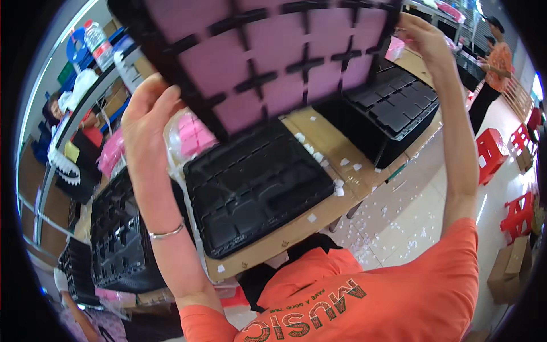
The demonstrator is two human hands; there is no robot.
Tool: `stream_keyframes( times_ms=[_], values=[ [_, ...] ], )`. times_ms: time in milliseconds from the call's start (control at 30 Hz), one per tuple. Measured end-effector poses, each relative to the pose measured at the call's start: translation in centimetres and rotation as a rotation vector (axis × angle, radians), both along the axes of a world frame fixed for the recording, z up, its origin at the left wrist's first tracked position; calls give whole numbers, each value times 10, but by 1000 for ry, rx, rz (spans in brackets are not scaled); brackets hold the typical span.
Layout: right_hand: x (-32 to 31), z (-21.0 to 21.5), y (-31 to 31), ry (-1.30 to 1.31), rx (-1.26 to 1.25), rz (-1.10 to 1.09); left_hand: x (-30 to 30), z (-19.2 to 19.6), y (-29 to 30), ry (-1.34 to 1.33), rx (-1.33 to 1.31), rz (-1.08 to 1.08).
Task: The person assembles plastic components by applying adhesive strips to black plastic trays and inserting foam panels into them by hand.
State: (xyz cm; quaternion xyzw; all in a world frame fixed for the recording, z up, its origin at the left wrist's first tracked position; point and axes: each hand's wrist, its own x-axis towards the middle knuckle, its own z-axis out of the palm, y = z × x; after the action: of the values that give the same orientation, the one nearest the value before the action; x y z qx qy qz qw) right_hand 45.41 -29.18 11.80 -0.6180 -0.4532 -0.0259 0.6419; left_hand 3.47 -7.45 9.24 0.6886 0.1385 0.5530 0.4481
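A black compartment tray with pink squares showing in its cells (pixel 276 48) is held up and tilted in front of me. My left hand (pixel 149 105) is closed on its left edge, fingers partly hidden behind it. At the upper right, my right hand (pixel 423 37) grips the opposite edge; its fingertips are partly hidden. Below the raised tray, a flat black tray (pixel 259 191) lies on the cardboard-covered table. Beside it on the left sits pink material in clear plastic (pixel 194 134).
Stacks of black trays stand right (pixel 393 105) and left (pixel 121 239). White scraps (pixel 339 187) lie on the cardboard (pixel 285 236) and floor. Red stools (pixel 491 155) and a cardboard box (pixel 509 271) are at right. Other people (pixel 497 65) stand farther off. A bottle (pixel 98 44) tops a shelf.
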Motion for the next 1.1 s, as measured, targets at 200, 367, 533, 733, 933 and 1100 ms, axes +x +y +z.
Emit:
stream_keyframes(
  times_ms=[200, 367, 533, 733, 933, 1100],
  values=[
    [141, -16, -91, 659, 461, -15, 168, -24, -25, 41, 1121, 165],
    [210, -124, -109, 628, 305, -285, 249, -94, -36, 55, 1211, 34],
    [258, -200, -120, 497, 15, -738, 285, -142, -25, 175, 1171, -27],
    [313, -235, -108, 218, -200, -653, 293, -161, -10, 257, 1149, -57],
    [356, -253, -136, -137, -437, -801, 283, -156, -18, 238, 1060, -48],
    [325, -227, -127, -416, -314, -920, 218, -120, 28, 22, 1045, 277]
  ],
)
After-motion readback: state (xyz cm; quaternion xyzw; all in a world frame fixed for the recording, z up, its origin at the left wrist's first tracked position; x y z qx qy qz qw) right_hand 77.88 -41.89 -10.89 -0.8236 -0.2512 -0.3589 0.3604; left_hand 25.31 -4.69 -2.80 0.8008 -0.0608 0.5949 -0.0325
